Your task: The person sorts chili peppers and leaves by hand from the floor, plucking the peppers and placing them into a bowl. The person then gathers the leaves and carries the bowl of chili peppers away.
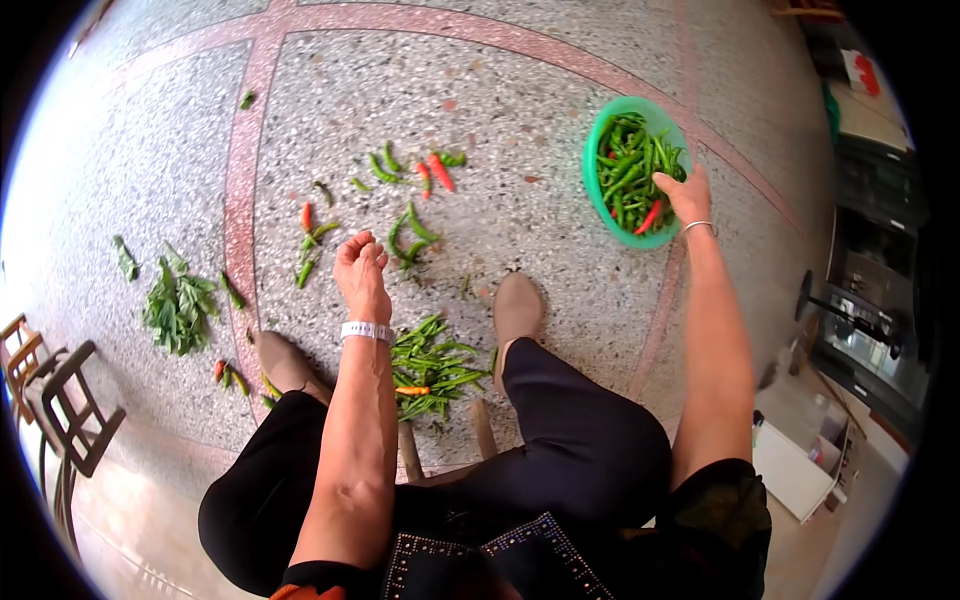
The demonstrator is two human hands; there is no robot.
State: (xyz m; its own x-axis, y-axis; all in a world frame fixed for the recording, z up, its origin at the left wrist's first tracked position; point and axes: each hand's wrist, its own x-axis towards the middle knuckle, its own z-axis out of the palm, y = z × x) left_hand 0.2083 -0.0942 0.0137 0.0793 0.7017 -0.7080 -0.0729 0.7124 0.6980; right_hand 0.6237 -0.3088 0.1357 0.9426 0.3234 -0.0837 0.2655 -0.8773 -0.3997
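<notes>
My left hand [361,268], a white band at its wrist, hovers over the speckled floor with fingers curled together; whether anything is in them is too small to tell. Green and red chillies [440,172] lie scattered beyond it. My right hand [688,195] is at the right rim of a green basket [590,172], thumb over the edge and apart, other fingers hidden behind the rim. Green chillies [625,170] and a red one [649,217] fill the basket. Between my feet lies a pile of thin green chillies [435,370] with an orange one on it.
Green leaves [180,308] lie on the floor at the left, near a wooden chair [82,410]. Below the pile, two wooden legs [484,430] show between my knees. A white box-like surface [792,470] and dark cabinets [875,290] stand at the right.
</notes>
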